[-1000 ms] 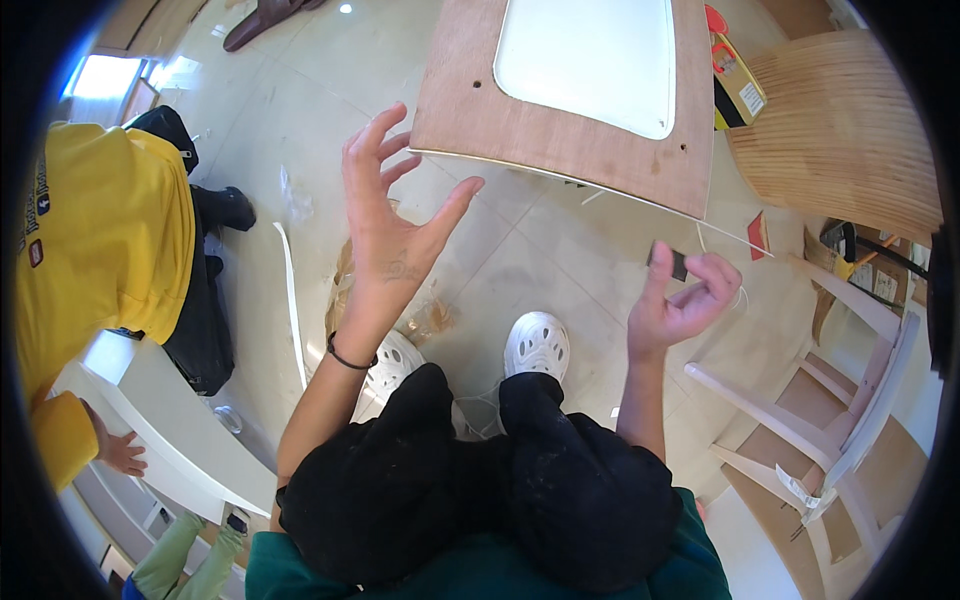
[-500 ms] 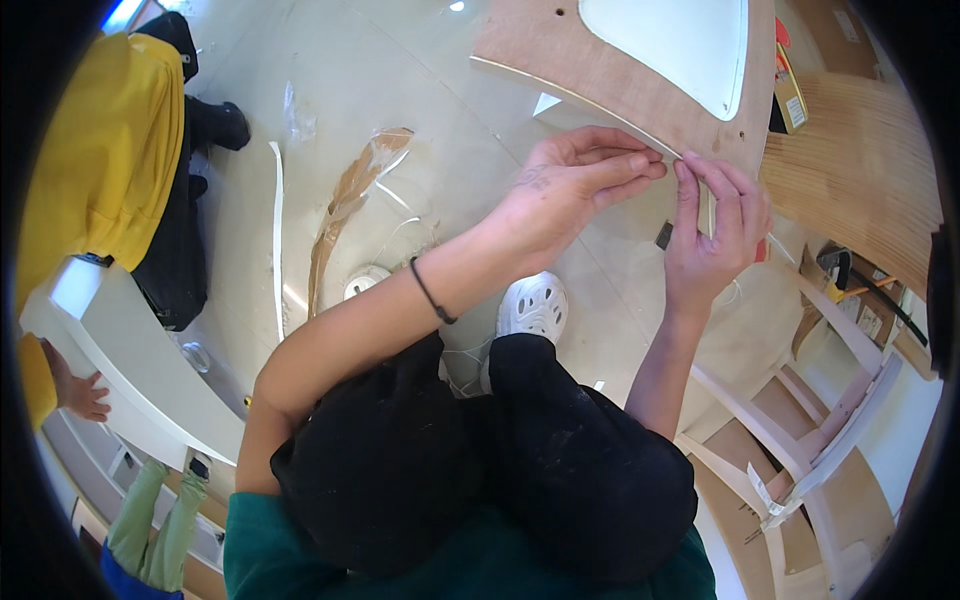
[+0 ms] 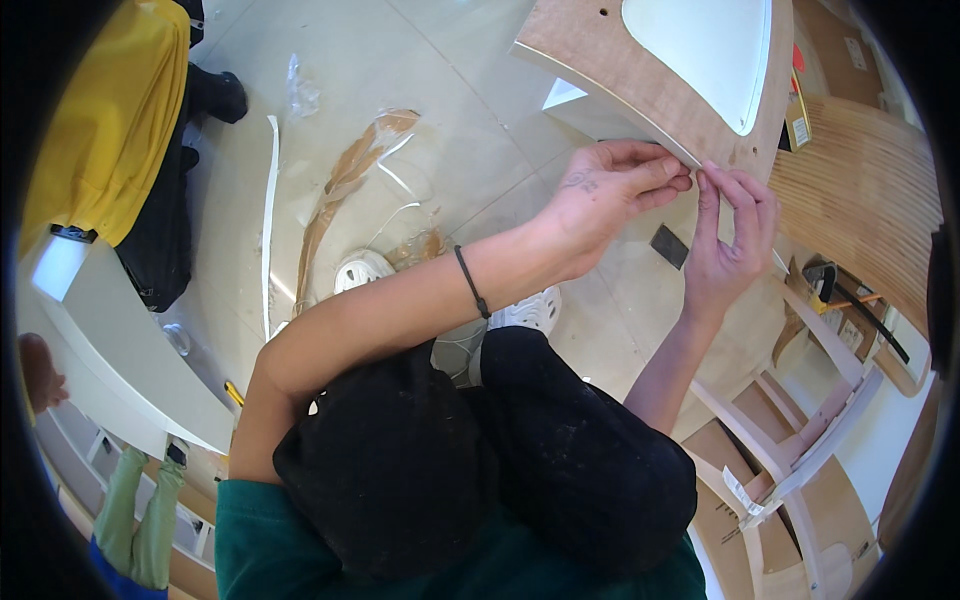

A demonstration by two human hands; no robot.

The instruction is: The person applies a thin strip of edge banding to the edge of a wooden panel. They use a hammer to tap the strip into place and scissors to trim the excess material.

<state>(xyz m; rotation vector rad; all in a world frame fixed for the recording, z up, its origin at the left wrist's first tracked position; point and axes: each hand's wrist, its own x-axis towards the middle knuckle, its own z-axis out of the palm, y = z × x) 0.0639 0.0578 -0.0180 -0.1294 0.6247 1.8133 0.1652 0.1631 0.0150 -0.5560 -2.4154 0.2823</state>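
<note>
A curved wooden panel [image 3: 640, 75] with a white inset [image 3: 705, 50] stands in front of me at upper right, and a thin pale edge strip [image 3: 620, 108] runs along its near edge. My left hand [image 3: 630, 190] reaches across from the left, thumb and fingers pinched together at that edge. Close beside it, my right hand [image 3: 738, 220] pinches the same edge between thumb and forefinger, its other fingers curled. The two sets of fingertips nearly meet near the panel's right corner. What lies between them is mostly hidden by the fingers.
On the floor lie a dark flat block [image 3: 669, 246], brown torn wrapping [image 3: 335, 190] and a long white strip [image 3: 268, 220]. A ribbed wooden board [image 3: 855, 190] stands right, above pale wooden frames [image 3: 800, 460]. At left, a person in yellow [image 3: 105, 110] is beside a white curved panel [image 3: 140, 350].
The whole view has shifted, so the panel and both hands appear farther right. The fingertips stay together at the panel's edge. At left, the co-worker's hand has moved partly out of view.
</note>
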